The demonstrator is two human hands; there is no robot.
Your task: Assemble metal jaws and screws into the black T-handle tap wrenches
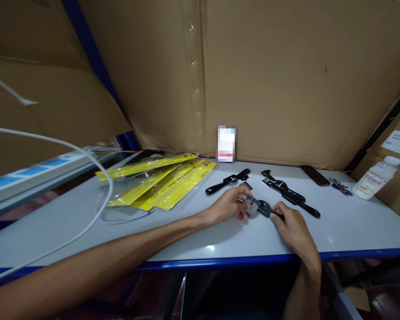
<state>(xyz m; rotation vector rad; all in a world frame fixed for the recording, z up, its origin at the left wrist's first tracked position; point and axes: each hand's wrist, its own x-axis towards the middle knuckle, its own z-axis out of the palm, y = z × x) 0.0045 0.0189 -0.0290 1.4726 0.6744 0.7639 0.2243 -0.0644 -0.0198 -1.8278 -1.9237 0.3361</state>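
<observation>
A black spokeshave [264,207] is held just above the table, tilted down to the right. My right hand [292,226] is closed around its near handle. At its other end my left hand [231,204] pinches a flat grey metal blade [252,206] against the body; the fingers hide part of the far handle. Another spokeshave [232,178] lies beyond my left hand, with a small dark metal plate [246,186] beside it. To the right, more black spokeshaves [282,186] lie overlapping each other.
Yellow-backed clear plastic packages [173,186] are piled on the left. A white cable [110,178] loops past a power strip [36,173]. At the right are a dark phone [315,175], keys [340,186] and a plastic bottle [373,180]. A blurred upright card [226,144] stands against the cardboard wall.
</observation>
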